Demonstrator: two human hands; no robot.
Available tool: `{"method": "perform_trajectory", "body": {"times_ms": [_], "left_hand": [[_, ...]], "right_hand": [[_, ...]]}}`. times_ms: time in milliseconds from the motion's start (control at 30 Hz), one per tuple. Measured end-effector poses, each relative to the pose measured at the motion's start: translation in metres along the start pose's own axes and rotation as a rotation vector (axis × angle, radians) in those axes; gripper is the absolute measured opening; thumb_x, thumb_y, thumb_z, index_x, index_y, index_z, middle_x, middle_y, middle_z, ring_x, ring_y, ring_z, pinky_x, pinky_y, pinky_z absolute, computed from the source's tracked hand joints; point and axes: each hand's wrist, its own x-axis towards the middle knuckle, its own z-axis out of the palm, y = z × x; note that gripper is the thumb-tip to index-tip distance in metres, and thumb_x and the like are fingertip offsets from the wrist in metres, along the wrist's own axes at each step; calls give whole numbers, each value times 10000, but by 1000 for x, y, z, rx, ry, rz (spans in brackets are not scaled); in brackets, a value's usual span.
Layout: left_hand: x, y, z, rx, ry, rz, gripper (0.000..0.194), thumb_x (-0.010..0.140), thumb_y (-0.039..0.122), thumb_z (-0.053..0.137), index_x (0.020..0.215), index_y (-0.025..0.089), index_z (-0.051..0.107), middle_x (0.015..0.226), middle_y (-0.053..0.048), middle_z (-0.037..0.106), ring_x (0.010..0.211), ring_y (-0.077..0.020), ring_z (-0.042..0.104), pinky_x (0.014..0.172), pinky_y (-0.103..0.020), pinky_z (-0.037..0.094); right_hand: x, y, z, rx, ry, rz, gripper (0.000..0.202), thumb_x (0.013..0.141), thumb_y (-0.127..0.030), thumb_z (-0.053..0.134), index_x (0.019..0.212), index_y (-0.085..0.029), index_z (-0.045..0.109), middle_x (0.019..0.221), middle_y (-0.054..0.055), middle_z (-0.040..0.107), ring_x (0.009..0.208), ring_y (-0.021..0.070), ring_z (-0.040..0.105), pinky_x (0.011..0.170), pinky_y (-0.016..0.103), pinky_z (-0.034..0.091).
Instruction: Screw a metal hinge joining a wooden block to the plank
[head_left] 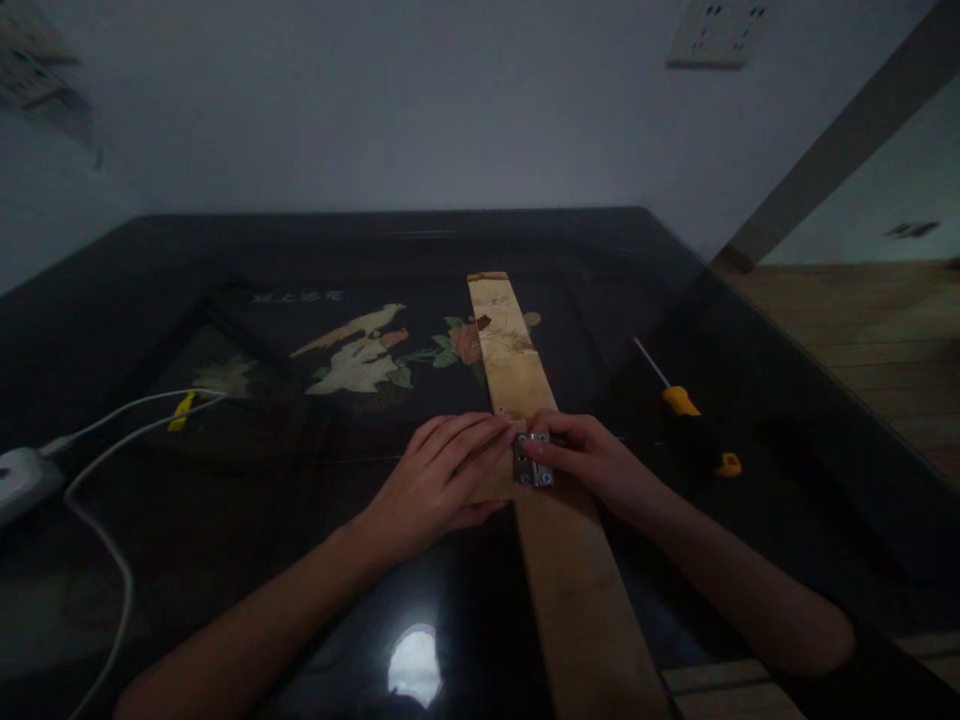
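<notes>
A long wooden plank [570, 580] lies lengthwise on a dark glossy table [225, 540], running from near me to the far side. A small metal hinge [532, 462] rests on the plank near its middle. My left hand [442, 480] lies on the plank's left side, its fingertips touching the hinge. From the right, my right hand [592, 458] pinches the hinge with its fingers. Both forearms rest over the table.
A screwdriver [694, 415] with a yellow and black handle lies on the table right of the plank. At the left edge sits a white power adapter [22, 480] with white cables [112, 560]. A bird-and-flower picture [360, 355] decorates the tabletop. Wooden floor shows at right.
</notes>
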Motion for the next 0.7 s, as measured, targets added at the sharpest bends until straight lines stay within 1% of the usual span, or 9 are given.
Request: {"method": "perform_trajectory", "body": {"times_ms": [133, 233, 333, 433, 567, 700], "left_hand": [[0, -1, 1, 14, -2, 10, 561, 867, 308, 576, 1361, 116, 395, 1266, -167, 577, 1196, -282, 490, 967, -422, 391], [-1, -3, 2, 18, -9, 16, 545, 865, 329, 579, 1333, 97, 422, 1270, -170, 572, 1198, -281, 482, 971, -417, 385], [-2, -3, 3, 23, -17, 13, 550, 864, 347, 580, 1330, 98, 429, 1275, -163, 570, 1198, -279, 480, 968, -412, 383], [-2, -3, 3, 24, -9, 5, 543, 867, 353, 575, 1331, 110, 433, 1273, -153, 572, 1192, -275, 488, 965, -410, 385], [-3, -3, 4, 14, -11, 9, 555, 858, 340, 591, 1340, 118, 430, 1280, -149, 568, 1196, -273, 486, 968, -406, 384], [-3, -3, 5, 2, -21, 6, 591, 837, 313, 621, 1353, 109, 420, 1286, -157, 563, 1203, -280, 479, 977, -411, 375]], "right_hand": [[1, -1, -2, -62, -17, -48, 342, 765, -475, 642, 691, -148, 576, 717, -9, 518, 686, 96, 499, 634, 232, 382], [0, -4, -3, -213, -10, -122, 305, 799, -432, 610, 680, -152, 603, 736, 1, 523, 714, 103, 506, 659, 244, 388], [0, -5, -3, -319, -1, -146, 264, 823, -389, 582, 702, -157, 624, 752, 11, 549, 731, 109, 517, 670, 254, 394], [0, -4, -2, -347, -5, -128, 247, 803, -393, 602, 730, -158, 629, 777, 19, 567, 737, 117, 526, 673, 266, 407], [1, -1, -1, -349, 21, -119, 260, 761, -397, 654, 683, -154, 605, 769, 19, 562, 733, 123, 527, 678, 276, 413], [1, 0, 1, -333, 16, -140, 239, 784, -360, 632, 665, -155, 605, 772, 18, 565, 741, 118, 529, 686, 271, 412]]}}
